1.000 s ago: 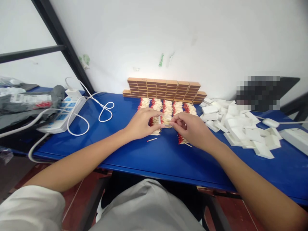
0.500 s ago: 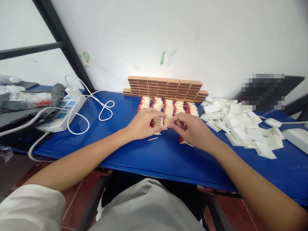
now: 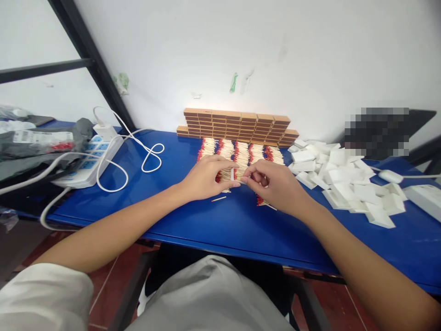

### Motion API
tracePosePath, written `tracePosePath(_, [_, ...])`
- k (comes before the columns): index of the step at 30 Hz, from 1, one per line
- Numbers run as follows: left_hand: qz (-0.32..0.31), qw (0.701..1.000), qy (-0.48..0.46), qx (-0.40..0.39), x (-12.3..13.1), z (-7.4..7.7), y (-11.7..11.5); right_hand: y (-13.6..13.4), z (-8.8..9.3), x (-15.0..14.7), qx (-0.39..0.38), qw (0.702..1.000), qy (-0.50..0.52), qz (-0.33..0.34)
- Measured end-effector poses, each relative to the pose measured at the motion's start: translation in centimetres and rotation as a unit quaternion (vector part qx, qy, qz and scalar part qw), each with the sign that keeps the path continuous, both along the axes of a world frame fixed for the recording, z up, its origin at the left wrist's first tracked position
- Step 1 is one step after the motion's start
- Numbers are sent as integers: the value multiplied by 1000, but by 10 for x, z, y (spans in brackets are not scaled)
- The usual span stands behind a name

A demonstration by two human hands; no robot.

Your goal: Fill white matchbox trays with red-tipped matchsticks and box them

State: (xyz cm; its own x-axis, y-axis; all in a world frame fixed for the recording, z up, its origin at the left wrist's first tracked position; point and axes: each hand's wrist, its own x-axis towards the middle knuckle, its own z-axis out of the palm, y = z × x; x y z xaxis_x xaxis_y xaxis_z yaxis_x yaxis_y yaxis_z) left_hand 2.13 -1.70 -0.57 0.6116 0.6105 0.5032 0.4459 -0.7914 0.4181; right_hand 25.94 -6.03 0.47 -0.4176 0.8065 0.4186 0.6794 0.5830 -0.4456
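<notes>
Rows of red-tipped matches [image 3: 241, 154] lie on the blue table [image 3: 193, 220] in front of a stack of brown matchbox sleeves [image 3: 237, 125]. My left hand [image 3: 203, 177] and my right hand [image 3: 275, 186] meet over the near end of the rows. Together their fingertips pinch a small white tray filled with matches [image 3: 237, 174]. Both hands are closed around it. A single loose match [image 3: 218, 199] lies on the table just below my left hand.
A pile of white empty matchbox trays [image 3: 344, 181] lies to the right. A white power strip [image 3: 91, 163] with looped white cables [image 3: 151, 154] sits at the left, beside grey bags [image 3: 37, 145]. A white mouse [image 3: 389, 175] is at the far right.
Both hands have stayed nearly in place, with only slight finger movement on the small tray of matches.
</notes>
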Motion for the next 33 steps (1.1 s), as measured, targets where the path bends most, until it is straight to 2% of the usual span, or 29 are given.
tracePosePath(4, [42,999,-3,15,0,0,1,-6,1,-6,9,1000,22,8])
tracePosePath(10, [109,993,-26,27,-2,-1,3,-14,-14,-25,-52,994,-25,97])
tracePosePath(16, [109,993,-22,31,-2,-1,5,-13,-27,-34,-89,990,-43,102])
tracePosePath(22, [103,994,-19,29,-1,-2,3,-11,-29,-34,-58,995,-36,70])
tracePosePath(33, [99,994,-21,30,-1,-3,5,-10,-33,-33,-33,997,-20,70])
